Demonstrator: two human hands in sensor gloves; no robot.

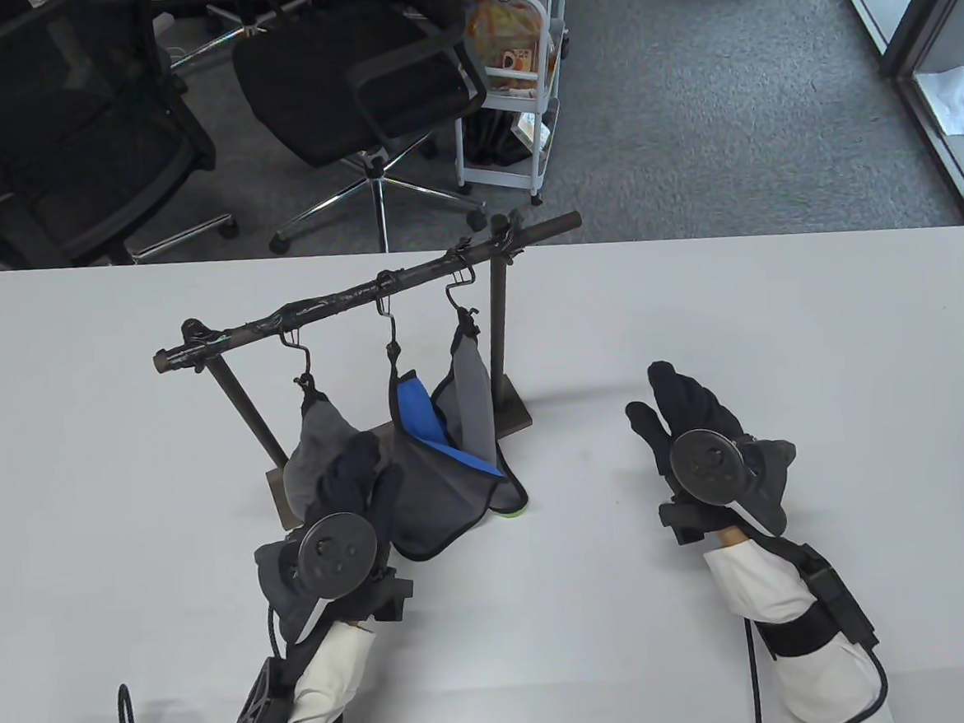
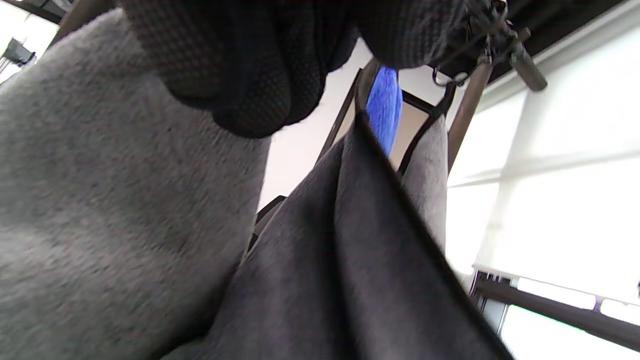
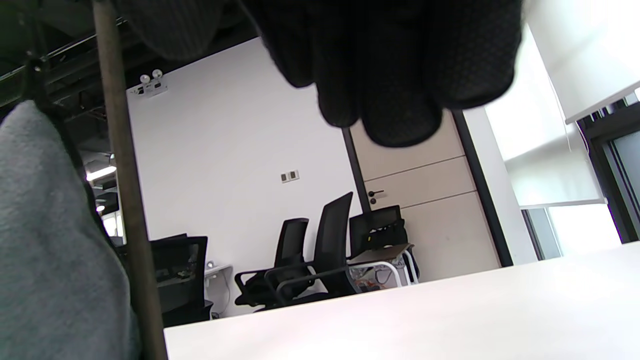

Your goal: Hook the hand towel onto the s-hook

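A dark rod (image 1: pixel 362 291) on a two-post stand carries three S-hooks (image 1: pixel 389 331). Each hook holds a towel: a light grey one (image 1: pixel 322 434) on the left, a dark grey one with a blue side (image 1: pixel 427 464) in the middle, a grey one (image 1: pixel 471 387) on the right. My left hand (image 1: pixel 374 468) lies with its fingers stretched onto the bottom of the left grey towel (image 2: pixel 100 200); its fingertips (image 2: pixel 240 65) touch the cloth. My right hand (image 1: pixel 653 395) is spread open and empty over the table, right of the stand. Its fingers (image 3: pixel 390 60) hang free.
The stand's base (image 1: pixel 515 415) sits on the white table (image 1: pixel 776 316). A small green thing (image 1: pixel 513 510) lies by the dark towel's hem. The stand's right post (image 3: pixel 125 200) is close to my right hand. Office chairs (image 1: pixel 363 81) and a white cart (image 1: pixel 512 87) stand beyond the table.
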